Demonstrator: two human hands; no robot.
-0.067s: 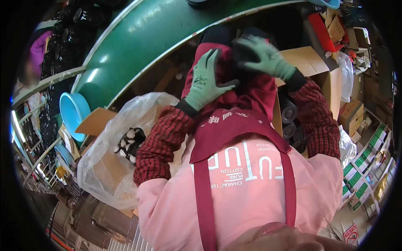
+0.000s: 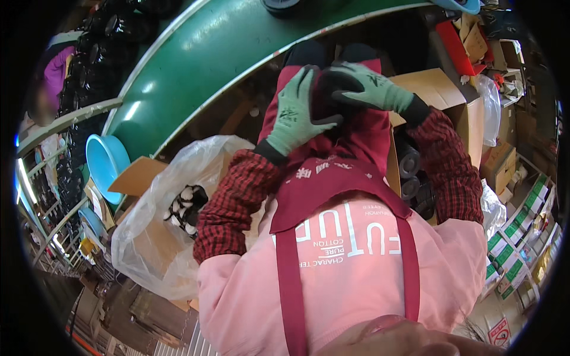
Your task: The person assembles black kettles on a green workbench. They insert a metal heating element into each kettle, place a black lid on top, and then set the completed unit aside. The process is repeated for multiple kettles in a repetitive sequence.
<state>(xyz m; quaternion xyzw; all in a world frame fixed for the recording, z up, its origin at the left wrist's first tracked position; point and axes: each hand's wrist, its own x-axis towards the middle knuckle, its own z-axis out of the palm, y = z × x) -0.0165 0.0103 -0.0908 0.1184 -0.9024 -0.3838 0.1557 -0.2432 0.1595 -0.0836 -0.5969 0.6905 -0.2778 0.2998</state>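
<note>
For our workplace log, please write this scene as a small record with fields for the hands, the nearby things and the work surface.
left hand: green glove with dark fingertips, over the lap
right hand: similar green glove, close to the left hand
between hands: something dark, mostly hidden; grip unclear
left side: translucent plastic bag with black-and-white pieces; light-blue round basin
right side: open brown cardboard box with dark round parts
ahead: curved green worktop, pale edge
</note>
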